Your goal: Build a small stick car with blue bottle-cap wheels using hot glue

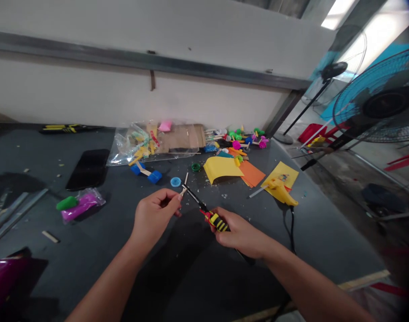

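Observation:
My left hand [157, 210] pinches a thin pale stick [186, 180] between thumb and fingers, its far end pointing up and away. My right hand [236, 230] is closed round the yellow-and-black striped handle of a long-nosed tool [199, 203] with red parts. The tool's dark narrow tip meets the stick just above my left fingertips; whether it clamps the stick is too small to tell. Just beyond lie a light blue bottle cap [175, 182] and a green cap [195, 167]. A small toy piece with blue wheels [154, 177] stands behind my left hand.
Yellow paper [221, 168], orange paper [253, 173] and a yellow glue gun [280, 191] lie to the right. Plastic bags [137, 143] and several colourful toy parts line the wall. A phone [88, 170] and purple clay [82, 208] are left; a fan [385, 103] stands right.

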{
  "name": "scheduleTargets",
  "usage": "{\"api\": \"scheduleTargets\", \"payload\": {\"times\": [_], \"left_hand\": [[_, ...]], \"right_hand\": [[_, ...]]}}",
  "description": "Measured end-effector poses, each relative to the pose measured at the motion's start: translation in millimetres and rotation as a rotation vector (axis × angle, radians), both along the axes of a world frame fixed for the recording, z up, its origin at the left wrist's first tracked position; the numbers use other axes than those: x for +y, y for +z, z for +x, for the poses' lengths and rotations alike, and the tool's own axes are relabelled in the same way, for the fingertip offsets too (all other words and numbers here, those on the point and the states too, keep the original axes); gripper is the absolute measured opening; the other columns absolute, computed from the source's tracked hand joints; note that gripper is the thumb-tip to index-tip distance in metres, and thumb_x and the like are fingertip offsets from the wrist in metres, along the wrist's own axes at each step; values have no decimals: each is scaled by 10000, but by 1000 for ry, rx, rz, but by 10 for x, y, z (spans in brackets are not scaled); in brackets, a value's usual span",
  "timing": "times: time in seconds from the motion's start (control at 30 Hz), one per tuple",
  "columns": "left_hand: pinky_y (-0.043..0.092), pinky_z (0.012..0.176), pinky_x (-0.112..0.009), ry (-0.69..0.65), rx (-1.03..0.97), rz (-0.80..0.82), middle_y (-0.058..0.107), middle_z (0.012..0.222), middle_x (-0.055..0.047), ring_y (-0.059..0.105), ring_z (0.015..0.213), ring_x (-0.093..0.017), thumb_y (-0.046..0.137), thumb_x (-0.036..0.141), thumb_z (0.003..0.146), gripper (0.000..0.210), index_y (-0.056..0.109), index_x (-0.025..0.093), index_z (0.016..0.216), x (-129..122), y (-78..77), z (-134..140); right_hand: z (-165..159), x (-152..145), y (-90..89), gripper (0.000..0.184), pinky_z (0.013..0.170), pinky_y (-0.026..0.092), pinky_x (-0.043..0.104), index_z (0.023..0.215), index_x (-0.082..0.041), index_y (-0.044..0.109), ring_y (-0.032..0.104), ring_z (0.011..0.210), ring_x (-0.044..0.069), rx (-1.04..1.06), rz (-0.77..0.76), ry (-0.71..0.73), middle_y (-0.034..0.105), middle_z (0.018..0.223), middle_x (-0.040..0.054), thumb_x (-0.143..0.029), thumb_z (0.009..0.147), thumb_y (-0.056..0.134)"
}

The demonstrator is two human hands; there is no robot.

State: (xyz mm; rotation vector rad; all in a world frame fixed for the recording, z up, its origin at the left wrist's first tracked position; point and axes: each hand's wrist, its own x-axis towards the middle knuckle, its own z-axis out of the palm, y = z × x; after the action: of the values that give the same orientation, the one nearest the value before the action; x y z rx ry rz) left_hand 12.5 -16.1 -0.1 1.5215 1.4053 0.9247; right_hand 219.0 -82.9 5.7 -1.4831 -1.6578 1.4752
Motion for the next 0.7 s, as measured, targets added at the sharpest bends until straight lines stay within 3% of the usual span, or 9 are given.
{"api": "scheduleTargets", "payload": {"times": [0.7], "left_hand": [[406, 529, -211, 0, 148, 77, 637, 548, 40, 587, 535, -111, 576, 339, 766, 155, 652, 208, 731, -17, -4, -42]], "right_hand": [[-17, 3, 61, 200, 608, 334, 228, 825, -177, 500, 429, 694, 113, 14, -40, 6, 491, 756, -30, -127, 631, 495]]}}
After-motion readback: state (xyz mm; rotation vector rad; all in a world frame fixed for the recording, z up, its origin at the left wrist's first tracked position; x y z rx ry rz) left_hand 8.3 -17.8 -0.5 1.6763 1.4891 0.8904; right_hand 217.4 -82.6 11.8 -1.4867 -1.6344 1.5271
